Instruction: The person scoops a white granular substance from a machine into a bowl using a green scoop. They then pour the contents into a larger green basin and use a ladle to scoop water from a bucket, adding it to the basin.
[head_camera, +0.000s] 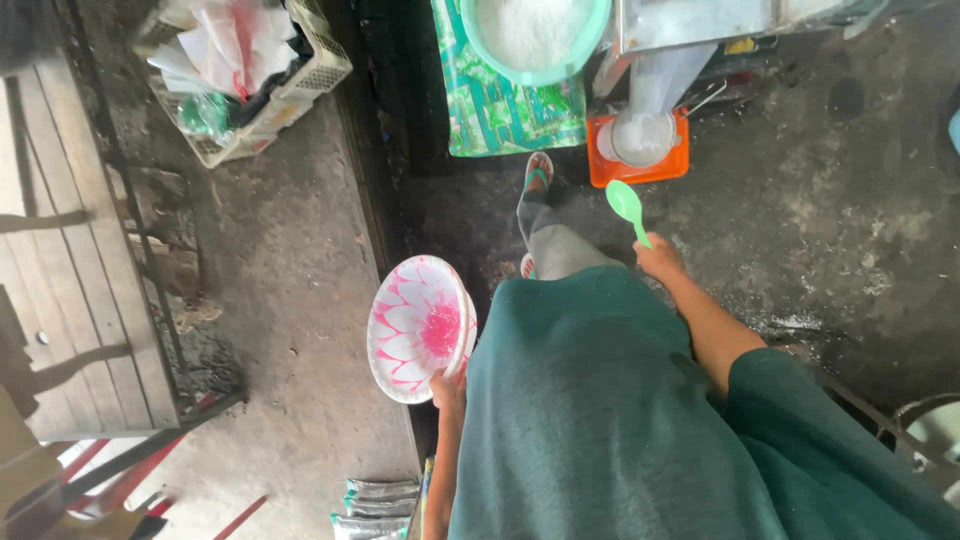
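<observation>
Head view, looking straight down: the left hand (447, 388) pinches the near rim of a pink-and-white flower-patterned bowl (418, 328), tilted on edge at the person's left side. It looks like thin, stiff plastic, light and probably slick, so the rim is the sensible place to hold. The right hand (658, 257) is closed around the handle of a green spoon (625, 203), scoop pointing far; rigid, featherweight, best held by its handle. Farther off, a teal basin (470, 30) of white grains sits beside an orange tray (600, 172).
</observation>
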